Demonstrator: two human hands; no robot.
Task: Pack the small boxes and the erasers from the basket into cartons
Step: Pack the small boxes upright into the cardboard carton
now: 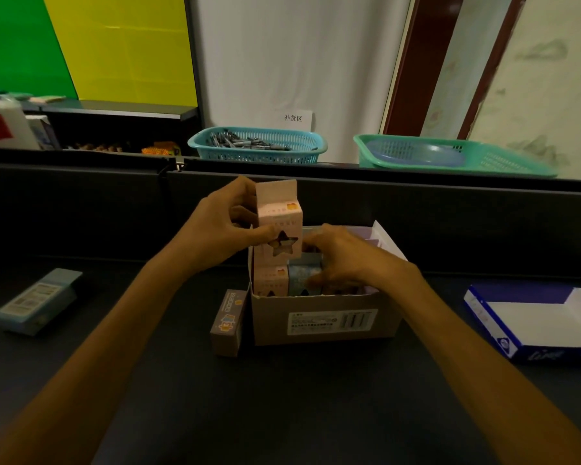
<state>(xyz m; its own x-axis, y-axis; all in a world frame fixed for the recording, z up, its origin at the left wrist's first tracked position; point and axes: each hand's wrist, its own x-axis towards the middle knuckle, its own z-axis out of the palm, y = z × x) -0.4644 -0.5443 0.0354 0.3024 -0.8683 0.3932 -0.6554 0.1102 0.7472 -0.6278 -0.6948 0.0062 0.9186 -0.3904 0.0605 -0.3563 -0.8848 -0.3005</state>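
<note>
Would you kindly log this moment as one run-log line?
left hand grips pink box above carton | right hand reaches into carton | purple box beside carton

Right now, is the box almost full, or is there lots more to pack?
Partly done: several small boxes already stand in the carton. In hand: the left hand holds a pink box above it while the right hand reaches inside. Left: a purple box beside the carton and a blue box farther left.

two bare forearms, hands (pixel 230 226) ungloved, no sleeves visible
</note>
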